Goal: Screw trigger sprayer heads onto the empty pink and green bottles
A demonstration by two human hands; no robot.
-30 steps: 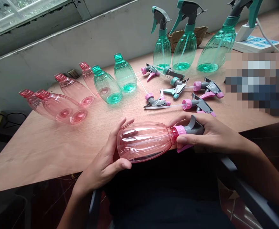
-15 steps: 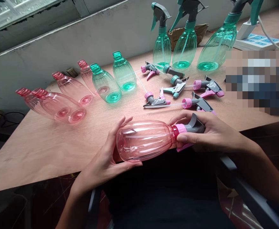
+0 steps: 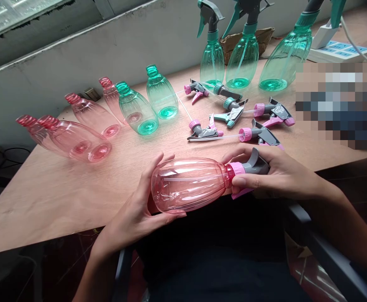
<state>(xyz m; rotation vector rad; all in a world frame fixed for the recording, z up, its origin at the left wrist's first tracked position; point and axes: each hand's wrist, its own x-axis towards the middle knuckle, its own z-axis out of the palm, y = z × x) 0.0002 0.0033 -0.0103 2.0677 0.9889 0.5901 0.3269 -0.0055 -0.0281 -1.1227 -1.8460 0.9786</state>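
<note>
A clear pink spray bottle (image 3: 189,184) lies sideways in the air between my hands at the table's front edge. My left hand (image 3: 146,197) is wrapped round its base, thumb below and fingers behind. At the neck, my right hand (image 3: 265,172) grips the grey and pink spray head (image 3: 238,168), thumb on the near side of the collar. The head sits on the bottle's neck, and its thin tube shows inside. Beyond the bottle, several loose spray heads with pink or green collars, such as a pink one (image 3: 245,134), lie on the table.
Open-necked pink bottles (image 3: 76,138) and two green ones (image 3: 163,94) stand at the left on the wooden table (image 3: 60,201). Three green bottles with spray heads (image 3: 242,63) stand at the back, near a white power strip (image 3: 340,52). A chair armrest (image 3: 315,235) is below right.
Both hands keep their hold on the pink bottle, almost unmoved. The view has shifted slightly, so the table items appear a little higher and farther left.
</note>
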